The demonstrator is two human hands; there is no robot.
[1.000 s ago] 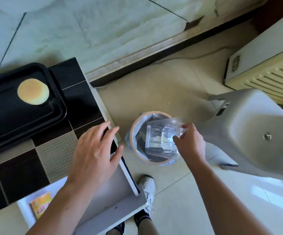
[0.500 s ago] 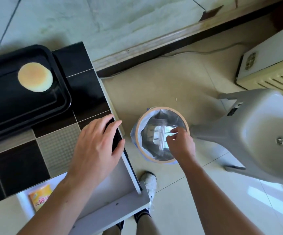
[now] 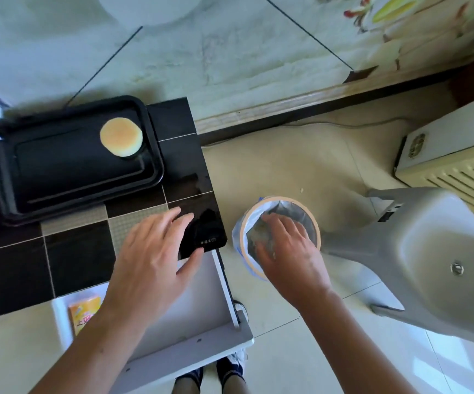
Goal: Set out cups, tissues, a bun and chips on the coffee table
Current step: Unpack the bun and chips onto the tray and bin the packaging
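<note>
the bun [image 3: 121, 137] lies on the black tray [image 3: 59, 177] on the coffee table [image 3: 76, 251]. left hand [image 3: 156, 257] rests flat, fingers spread; right hand [image 3: 287, 248], fingers relaxed, reaches into the lined trash bin [image 3: 312, 217].

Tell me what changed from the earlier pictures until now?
The right hand carried the clear plastic package down into the bin and now presses on it with spread fingers. The left hand stayed flat on the table; the bun stayed on the black tray.

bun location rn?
Head view, upper left: the bun lies in the black tray's far right corner, on the tiled table.
</note>
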